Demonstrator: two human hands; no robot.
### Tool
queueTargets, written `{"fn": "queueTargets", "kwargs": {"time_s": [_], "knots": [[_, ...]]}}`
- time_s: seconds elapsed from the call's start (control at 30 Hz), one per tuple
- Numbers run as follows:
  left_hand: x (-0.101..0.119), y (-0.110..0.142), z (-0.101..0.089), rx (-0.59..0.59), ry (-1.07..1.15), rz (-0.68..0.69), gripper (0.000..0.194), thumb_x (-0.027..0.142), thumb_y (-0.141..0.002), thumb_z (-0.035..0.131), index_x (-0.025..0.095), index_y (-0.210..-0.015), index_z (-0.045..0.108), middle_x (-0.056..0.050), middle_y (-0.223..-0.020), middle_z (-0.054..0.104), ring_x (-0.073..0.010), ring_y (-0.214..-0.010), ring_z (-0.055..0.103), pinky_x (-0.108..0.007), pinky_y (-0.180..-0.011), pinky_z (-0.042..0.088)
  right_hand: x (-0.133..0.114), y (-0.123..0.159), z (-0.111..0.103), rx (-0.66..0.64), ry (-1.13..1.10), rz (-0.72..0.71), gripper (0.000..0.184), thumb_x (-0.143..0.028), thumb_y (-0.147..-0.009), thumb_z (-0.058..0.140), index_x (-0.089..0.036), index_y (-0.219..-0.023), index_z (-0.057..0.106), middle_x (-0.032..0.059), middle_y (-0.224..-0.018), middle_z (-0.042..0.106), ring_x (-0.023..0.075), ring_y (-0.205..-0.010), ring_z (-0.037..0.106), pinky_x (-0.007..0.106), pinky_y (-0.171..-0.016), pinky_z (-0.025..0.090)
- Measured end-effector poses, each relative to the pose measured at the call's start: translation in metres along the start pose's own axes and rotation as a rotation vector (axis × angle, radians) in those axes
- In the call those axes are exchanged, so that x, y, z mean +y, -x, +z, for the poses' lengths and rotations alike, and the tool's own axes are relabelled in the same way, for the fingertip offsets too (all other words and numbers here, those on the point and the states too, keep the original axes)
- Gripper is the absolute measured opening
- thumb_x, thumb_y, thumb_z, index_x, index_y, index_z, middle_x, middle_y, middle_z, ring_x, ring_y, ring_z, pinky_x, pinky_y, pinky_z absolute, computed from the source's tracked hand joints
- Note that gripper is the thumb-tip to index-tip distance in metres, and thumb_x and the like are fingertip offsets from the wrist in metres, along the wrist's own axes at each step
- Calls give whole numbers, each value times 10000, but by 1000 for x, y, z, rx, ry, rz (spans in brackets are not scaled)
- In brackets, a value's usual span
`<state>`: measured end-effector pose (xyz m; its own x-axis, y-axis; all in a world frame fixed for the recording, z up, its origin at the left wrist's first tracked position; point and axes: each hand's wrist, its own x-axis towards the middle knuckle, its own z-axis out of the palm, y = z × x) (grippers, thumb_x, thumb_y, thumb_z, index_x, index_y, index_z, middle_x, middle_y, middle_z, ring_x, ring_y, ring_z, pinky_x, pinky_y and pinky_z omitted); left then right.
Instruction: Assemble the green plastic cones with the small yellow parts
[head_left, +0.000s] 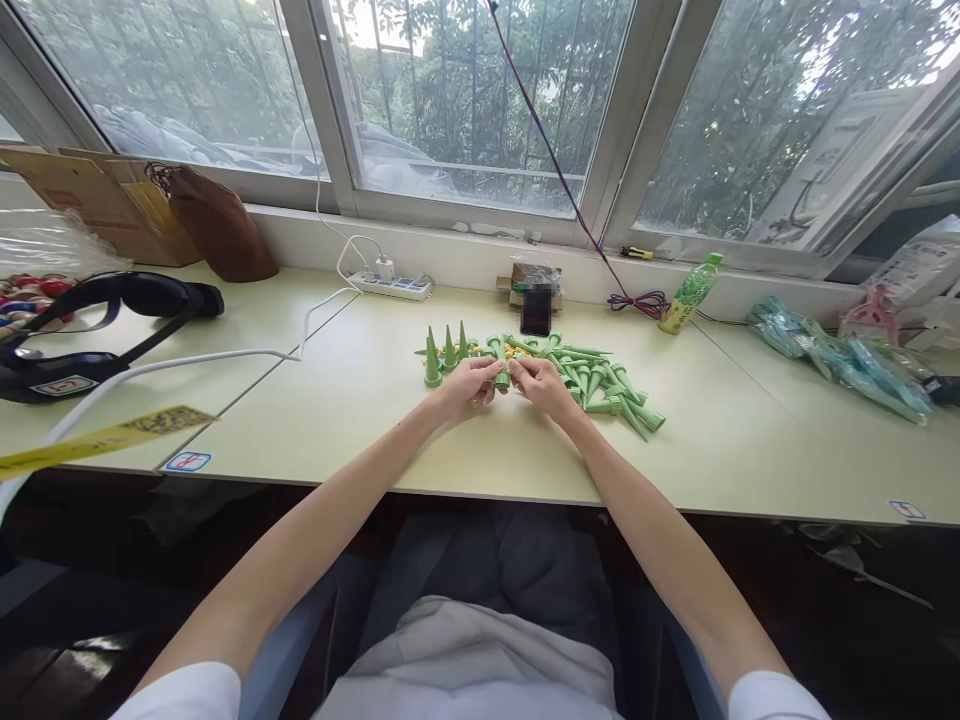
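Note:
My left hand [475, 381] is closed around a green plastic cone-shaped spike [501, 376], its wide end toward me. Right against that wide end, my right hand [541, 384] pinches with thumb and fingertips; whatever sits between them is too small to make out. Several green spikes [448, 350] stand upright to the left of my hands. On the other side lies a loose pile of the same green spikes [600, 380], partly behind my right hand. Small yellow pieces [517, 350] show just beyond my hands, partly covered by the spikes.
A phone [535, 310] leans on a small box behind the pile. Further back are a power strip [394, 285], a green bottle [690, 293] and coiled wire [637, 303]. A black headset [112, 330] and white cable lie left, plastic-wrapped packets [847, 360] right.

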<state>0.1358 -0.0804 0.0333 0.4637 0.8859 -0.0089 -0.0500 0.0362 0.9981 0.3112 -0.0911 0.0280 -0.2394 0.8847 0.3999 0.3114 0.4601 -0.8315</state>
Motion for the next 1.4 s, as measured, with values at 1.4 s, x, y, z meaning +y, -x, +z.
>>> {"fn": "queueTargets", "kwargs": {"time_s": [1.4], "knots": [[-7,-1,-1,-88,-58,36,527,660,-763,703,150,-784,575,27,-595,503,-71,-457,501,-221,-463,422,-9,7,7,60,168,-135,355,-297,-760,580,-211,-513,339,-55,-491,333,85,-506,270,262,-525,259]]}}
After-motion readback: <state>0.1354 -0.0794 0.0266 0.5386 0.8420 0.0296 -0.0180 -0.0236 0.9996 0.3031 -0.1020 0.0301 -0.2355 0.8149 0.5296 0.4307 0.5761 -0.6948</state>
